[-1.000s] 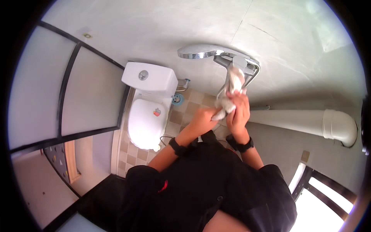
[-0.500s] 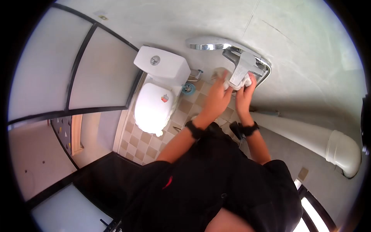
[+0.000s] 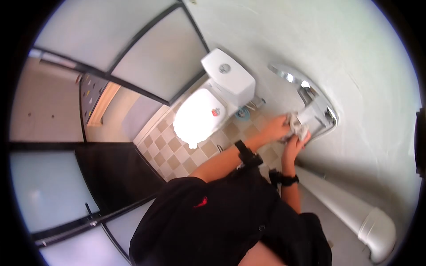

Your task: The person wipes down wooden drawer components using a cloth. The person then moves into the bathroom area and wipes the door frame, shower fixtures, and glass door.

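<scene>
A crumpled pale cloth (image 3: pixel 296 126) is bunched at the lower end of the shower fixture's flat metal piece (image 3: pixel 314 114). My left hand (image 3: pixel 276 127) grips the cloth from the left side, its fingers closed. From below, my right hand (image 3: pixel 297 145) has its fingers closed on the cloth's lower right part. The chrome shower head (image 3: pixel 290 76) sits above the fixture, apart from both hands. Exactly how the cloth touches the metal is partly hidden by my fingers.
A white toilet (image 3: pixel 202 116) with its lid down stands left of my arms on a checkered tile floor (image 3: pixel 175 153). A thick white pipe (image 3: pixel 337 195) runs along the wall at lower right. Black-framed frosted panels (image 3: pixel 155 57) stand at the left.
The camera view has turned, so the room appears tilted and shifted right. The cloth now sits more bunched at the metal piece's end, with both hands still on it.
</scene>
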Demonstrator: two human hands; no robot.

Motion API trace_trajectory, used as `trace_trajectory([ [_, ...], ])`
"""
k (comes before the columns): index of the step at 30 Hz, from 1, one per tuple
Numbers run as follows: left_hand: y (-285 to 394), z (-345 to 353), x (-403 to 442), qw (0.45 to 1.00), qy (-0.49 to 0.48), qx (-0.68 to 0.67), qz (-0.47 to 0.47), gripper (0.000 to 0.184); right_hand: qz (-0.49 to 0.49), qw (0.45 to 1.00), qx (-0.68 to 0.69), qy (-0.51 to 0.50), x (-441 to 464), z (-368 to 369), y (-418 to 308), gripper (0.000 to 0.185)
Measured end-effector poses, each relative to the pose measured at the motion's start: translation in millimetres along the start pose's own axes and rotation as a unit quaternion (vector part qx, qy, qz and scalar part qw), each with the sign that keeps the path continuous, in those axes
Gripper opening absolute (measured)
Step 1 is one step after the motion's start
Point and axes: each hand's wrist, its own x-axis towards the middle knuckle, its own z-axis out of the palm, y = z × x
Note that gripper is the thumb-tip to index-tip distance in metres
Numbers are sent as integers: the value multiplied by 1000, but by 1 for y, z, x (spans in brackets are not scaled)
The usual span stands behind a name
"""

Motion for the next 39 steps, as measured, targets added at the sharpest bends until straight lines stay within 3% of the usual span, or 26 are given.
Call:
trace_trajectory([
  [2, -28, -2, 2, 993, 5, 69, 97, 43, -78, 996, -40, -34, -10, -5, 15, 42],
  [4, -44, -12, -21, 980, 31, 176, 87, 46, -4, 992, -37, -121, -21, -14, 24, 39],
  [5, -55, -25, -27, 980, 16, 198, 29, 44, 34, 982, -61, -175, -23, -15, 25, 31],
  [6, -67, -40, -34, 976, 0, 216, -29, 42, 27, 979, -55, -192, -26, -13, 28, 31],
  [8, -84, -60, -59, 968, 134, 200, 71, 22, 4, 947, -124, -297, -30, -4, 36, 22],
  [10, -82, -97, -87, 958, 157, 240, 14, 21, -35, 924, -173, -338, -21, 11, 41, 22],
  [13, -98, -152, -144, 903, 274, 330, -5, 21, -16, 880, -211, -425, -17, 51, 21, 20],
  [15, -91, -176, -184, 881, 315, 352, -22, 21, -57, 842, -277, -458, -17, 81, 1, 19],
  [17, -96, -195, -212, 814, 292, 495, -83, 39, -105, 797, -341, -488, -24, 117, -15, 19],
  [18, -95, -199, -222, 813, 305, 490, -83, 39, -168, 781, -324, -507, -37, 139, -23, 19],
  [19, -90, -202, -231, 845, 297, 443, -39, 49, -228, 761, -303, -526, -52, 160, -30, 20],
  [20, -85, -206, -242, 872, 289, 396, 5, 60, -234, 753, -301, -537, -70, 183, -39, 20],
  [21, -69, -208, -255, 916, 290, 261, 89, 73, -248, 708, -306, -586, -92, 205, -46, 21],
  [22, -65, -212, -264, 913, 305, 257, 89, 73, -261, 660, -310, -633, -113, 224, -50, 22],
  [26, -69, -246, -309, 910, 359, 202, 36, 56, -331, 561, -262, -712, -188, 286, -49, 23],
  [28, -67, -261, -338, 871, 402, 268, -86, 47, -411, 507, -281, -703, -216, 313, -48, 19],
  [32, -97, -283, -385, 803, 499, 312, -96, 40, -450, 479, -275, -702, -258, 348, -37, 19],
  [34, -102, -292, -401, 751, 522, 368, -165, 36, -430, 472, -288, -713, -276, 363, -30, 21],
  [37, -105, -302, -421, 697, 574, 377, -205, 35, -485, 425, -296, -705, -297, 379, -33, 24],
  [39, -107, -310, -432, 678, 610, 352, -210, 36, -494, 427, -264, -710, -310, 387, -27, 24],
])
